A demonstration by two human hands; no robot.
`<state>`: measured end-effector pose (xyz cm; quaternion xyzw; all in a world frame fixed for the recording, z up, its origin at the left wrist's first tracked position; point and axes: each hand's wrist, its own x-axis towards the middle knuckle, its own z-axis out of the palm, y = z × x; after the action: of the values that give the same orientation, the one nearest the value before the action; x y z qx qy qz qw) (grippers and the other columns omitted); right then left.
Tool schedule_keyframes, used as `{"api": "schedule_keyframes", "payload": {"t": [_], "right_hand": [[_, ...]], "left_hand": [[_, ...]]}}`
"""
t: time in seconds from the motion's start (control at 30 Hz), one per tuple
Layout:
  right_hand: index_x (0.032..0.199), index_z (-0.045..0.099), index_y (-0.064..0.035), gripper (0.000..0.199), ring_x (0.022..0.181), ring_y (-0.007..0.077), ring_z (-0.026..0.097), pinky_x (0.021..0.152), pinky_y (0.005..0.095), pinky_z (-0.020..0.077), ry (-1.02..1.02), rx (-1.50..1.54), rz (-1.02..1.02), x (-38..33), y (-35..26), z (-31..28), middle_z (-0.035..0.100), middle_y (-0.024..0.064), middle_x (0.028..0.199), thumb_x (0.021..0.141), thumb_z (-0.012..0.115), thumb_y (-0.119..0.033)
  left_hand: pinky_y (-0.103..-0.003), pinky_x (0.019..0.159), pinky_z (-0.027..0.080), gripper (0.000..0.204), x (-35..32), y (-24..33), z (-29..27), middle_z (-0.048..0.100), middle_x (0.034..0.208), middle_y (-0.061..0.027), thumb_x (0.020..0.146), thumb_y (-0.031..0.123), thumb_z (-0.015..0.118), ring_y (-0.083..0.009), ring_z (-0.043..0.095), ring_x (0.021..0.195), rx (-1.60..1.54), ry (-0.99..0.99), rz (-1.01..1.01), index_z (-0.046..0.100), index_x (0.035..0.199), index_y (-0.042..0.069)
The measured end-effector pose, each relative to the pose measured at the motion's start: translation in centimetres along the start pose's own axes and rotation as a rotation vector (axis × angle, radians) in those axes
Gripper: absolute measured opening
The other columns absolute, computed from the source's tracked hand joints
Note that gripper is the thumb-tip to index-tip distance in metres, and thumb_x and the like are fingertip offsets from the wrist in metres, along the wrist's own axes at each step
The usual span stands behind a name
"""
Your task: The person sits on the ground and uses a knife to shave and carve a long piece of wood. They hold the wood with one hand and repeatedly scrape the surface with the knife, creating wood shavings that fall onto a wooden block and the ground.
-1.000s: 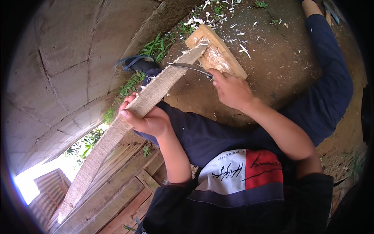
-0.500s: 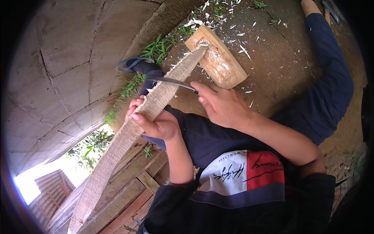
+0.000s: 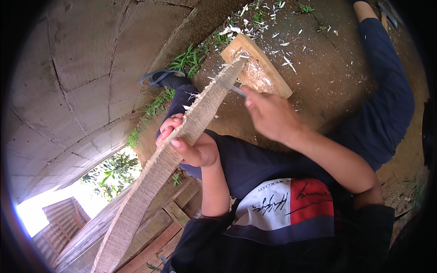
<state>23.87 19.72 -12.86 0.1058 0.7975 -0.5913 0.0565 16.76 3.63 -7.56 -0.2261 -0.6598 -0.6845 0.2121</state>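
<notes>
My left hand (image 3: pixel 193 146) is wrapped round the middle of a long, rough wooden plank (image 3: pixel 154 170), which slants from the lower left up to a narrowed tip. That tip rests on a wooden block (image 3: pixel 268 68) with a hollowed, chipped top. In my right hand (image 3: pixel 273 116) is a knife (image 3: pixel 236 89), its handle hidden in the fist. The thin, blurred blade lies across the plank near the tip. Curled shavings (image 3: pixel 191 98) cling to the plank's upper edge, just beyond my left fingers.
A block wall (image 3: pixel 86 68) rises on the left, with grass (image 3: pixel 189 59) at its foot. White shavings (image 3: pixel 289 63) lie scattered on the dirt floor around the block. My legs are spread either side. Stacked boards (image 3: pixel 159 230) stand at the lower left; a long tool (image 3: pixel 388 16) lies at the far right.
My right hand has moved the knife along the plank toward its tip. More shavings curl up on the plank's edge. The plank and my left hand have shifted slightly right and down in view.
</notes>
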Motion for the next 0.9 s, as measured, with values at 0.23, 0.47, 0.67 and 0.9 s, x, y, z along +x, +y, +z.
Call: {"api": "schedule_keyframes", "payload": {"t": [0.23, 0.47, 0.67, 0.9], "right_hand": [[0.130, 0.049, -0.0153, 0.034, 0.074, 0.0422, 0.067, 0.066, 0.0540, 0.0543, -0.005, -0.049, 0.091, 0.5, 1.7, 0.0, 0.067, 0.0232, 0.090, 0.097, 0.046, -0.025], [0.122, 0.052, -0.0104, 0.031, 0.069, 0.0427, 0.067, 0.063, 0.0540, 0.0538, 0.033, -0.025, -0.011, -0.4, 1.2, 1.0, 0.067, 0.0221, 0.080, 0.097, 0.048, -0.028], [0.108, 0.051, -0.0075, 0.025, 0.073, 0.0428, 0.067, 0.063, 0.0547, 0.0518, 0.050, 0.104, -0.321, -1.1, -2.0, -0.9, 0.066, 0.0215, 0.073, 0.099, 0.046, -0.030], [0.101, 0.047, -0.0060, 0.026, 0.074, 0.0482, 0.063, 0.065, 0.0564, 0.0491, -0.003, -0.020, 0.113, 0.2, 0.7, -1.4, 0.064, 0.0246, 0.074, 0.100, 0.046, -0.032]], "left_hand": [[-0.040, 0.095, 0.045, 0.032, -0.2, 0.4, 1.0, 0.053, 0.101, -0.0146, 0.094, 0.030, 0.060, -0.0239, 0.054, 0.099, -0.008, -0.096, 0.056, 0.047, 0.112, 0.006], [-0.040, 0.093, 0.044, 0.034, -1.5, 0.8, 2.0, 0.054, 0.099, -0.0143, 0.093, 0.031, 0.061, -0.0257, 0.053, 0.097, 0.018, -0.183, 0.086, 0.047, 0.112, 0.007], [-0.041, 0.094, 0.043, 0.035, -1.9, 0.9, 1.9, 0.054, 0.098, -0.0137, 0.093, 0.033, 0.060, -0.0269, 0.052, 0.098, 0.071, -0.312, 0.123, 0.045, 0.113, 0.008], [-0.040, 0.084, 0.045, 0.041, -3.1, 1.3, 3.2, 0.056, 0.093, -0.0139, 0.093, 0.040, 0.061, -0.0275, 0.053, 0.092, 0.137, -0.487, 0.202, 0.043, 0.110, 0.008]]}}
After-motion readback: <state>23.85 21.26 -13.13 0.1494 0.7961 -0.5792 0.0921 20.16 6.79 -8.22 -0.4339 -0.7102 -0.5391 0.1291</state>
